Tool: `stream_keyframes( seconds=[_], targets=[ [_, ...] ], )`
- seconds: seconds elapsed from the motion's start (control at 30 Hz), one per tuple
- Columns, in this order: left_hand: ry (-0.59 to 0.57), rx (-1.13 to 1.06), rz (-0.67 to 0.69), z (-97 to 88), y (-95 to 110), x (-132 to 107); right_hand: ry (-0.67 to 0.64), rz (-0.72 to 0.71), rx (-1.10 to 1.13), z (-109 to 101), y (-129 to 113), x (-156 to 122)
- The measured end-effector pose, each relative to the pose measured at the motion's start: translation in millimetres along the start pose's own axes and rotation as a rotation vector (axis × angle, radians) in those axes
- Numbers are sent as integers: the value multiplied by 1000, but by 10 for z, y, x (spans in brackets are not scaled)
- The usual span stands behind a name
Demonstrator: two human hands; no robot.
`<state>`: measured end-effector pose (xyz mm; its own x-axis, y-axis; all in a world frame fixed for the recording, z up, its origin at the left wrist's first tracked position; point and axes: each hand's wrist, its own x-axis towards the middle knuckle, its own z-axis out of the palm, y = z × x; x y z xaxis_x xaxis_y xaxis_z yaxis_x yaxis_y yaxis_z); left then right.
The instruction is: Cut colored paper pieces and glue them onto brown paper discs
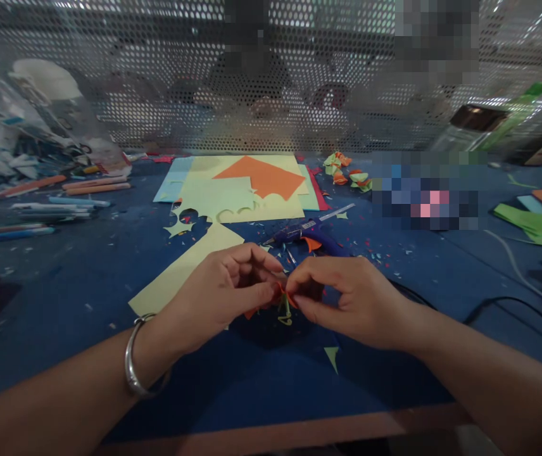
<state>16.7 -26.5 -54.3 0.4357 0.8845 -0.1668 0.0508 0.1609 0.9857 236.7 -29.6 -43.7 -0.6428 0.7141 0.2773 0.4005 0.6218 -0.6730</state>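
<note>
My left hand and my right hand meet just above the blue table, both pinched on a small orange paper piece with a thin green strip hanging from it. A silver bangle sits on my left wrist. Under and behind my left hand lies a pale yellow-green sheet. A blue glue gun lies just beyond my fingers, nozzle pointing right and away.
A stack of cut green, orange and blue sheets lies mid-table. Pens and pencils are scattered left. Small folded paper pieces sit at the back, green sheets at right. A black cable runs right. A perforated metal screen closes the back.
</note>
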Motion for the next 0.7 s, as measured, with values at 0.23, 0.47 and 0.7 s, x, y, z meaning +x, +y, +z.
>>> stream_keyframes(
  seconds=[0.23, 0.47, 0.7],
  targets=[
    [-154, 24, -74, -45, 93, -14, -92, 13, 120, 8, -25, -25],
    [-301, -81, -204, -85, 111, 9, -176, -9, 109, -29, -36, -14],
    [-252, -44, -219, -48, 72, 32, -225, 7, 110, -30, -17, -30]
  ],
)
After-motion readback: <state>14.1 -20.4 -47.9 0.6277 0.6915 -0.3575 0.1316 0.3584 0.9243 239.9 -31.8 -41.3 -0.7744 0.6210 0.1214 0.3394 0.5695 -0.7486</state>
